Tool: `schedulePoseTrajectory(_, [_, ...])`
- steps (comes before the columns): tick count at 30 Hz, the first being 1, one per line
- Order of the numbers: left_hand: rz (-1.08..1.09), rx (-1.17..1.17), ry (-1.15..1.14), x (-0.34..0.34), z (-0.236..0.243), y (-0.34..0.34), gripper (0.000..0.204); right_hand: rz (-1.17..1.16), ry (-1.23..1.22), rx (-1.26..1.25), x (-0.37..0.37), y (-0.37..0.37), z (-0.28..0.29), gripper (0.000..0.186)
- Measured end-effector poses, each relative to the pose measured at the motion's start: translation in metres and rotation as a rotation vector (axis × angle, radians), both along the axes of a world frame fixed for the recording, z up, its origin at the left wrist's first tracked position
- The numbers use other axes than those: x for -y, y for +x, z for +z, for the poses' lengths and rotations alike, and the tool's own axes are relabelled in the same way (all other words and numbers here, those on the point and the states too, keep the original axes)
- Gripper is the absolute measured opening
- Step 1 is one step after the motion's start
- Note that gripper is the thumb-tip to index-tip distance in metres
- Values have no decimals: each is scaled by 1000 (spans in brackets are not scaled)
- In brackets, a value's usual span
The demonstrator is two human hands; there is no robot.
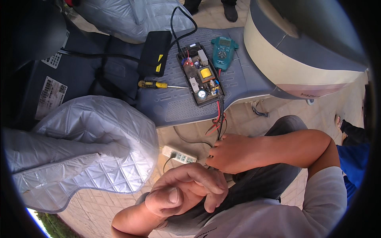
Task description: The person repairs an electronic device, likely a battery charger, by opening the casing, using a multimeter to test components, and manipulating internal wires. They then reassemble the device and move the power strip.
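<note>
My left hand (pixel 186 188) is raised in front of me, palm side turned in, fingers loosely bent and thumb apart, with nothing seen in it. Just beyond it my right hand (pixel 230 154) is closed, its fingertips turned down and hidden, so what it grips cannot be made out. Black and red leads (pixel 219 119) run down toward it from an opened charger (pixel 193 73) with its circuit board bare. That charger lies on the scooter's footboard (pixel 182 111). A yellow-handled screwdriver (pixel 154 84) points at its side, and a green clamp meter (pixel 224 53) lies to its right.
A black charger cover (pixel 154 53) lies left of the board, near a looping black cable (pixel 196 25). On the paving below sits a white power strip (pixel 179 154) with a plug in it. A silver quilted cover (pixel 115 146) drapes at left. Other people's feet (pixel 230 12) show beyond.
</note>
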State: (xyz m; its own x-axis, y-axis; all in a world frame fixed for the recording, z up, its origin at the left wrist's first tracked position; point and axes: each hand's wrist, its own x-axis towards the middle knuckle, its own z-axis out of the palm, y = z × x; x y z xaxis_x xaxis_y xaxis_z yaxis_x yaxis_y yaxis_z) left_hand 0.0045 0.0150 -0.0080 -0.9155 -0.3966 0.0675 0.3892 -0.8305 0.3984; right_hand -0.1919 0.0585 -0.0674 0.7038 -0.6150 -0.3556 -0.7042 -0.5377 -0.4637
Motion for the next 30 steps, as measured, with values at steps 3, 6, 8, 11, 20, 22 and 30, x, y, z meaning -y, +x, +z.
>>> schedulePoseTrajectory(3, [260,394,-200,20,-23,0,43,-17,255,-95,25,-14,18,25])
schedulePoseTrajectory(6, [409,694,-139,32,-34,-6,28,-98,314,-67,49,-30,45,34])
schedulePoseTrajectory(8, [441,771,-128,38,-48,-7,28,-327,190,197,52,-52,40,35])
schedulePoseTrajectory(11, [443,857,-123,43,-63,-16,38,-763,-10,293,62,-75,42,34])
schedulePoseTrajectory(20, [362,882,-165,62,-83,-42,69,-1022,102,344,72,-102,5,31])
schedulePoseTrajectory(22, [343,880,-168,64,-83,-47,68,-1071,250,409,76,-101,0,31])
schedulePoseTrajectory(30, [324,821,-81,69,-93,-51,53,-1187,491,577,80,-93,0,28])
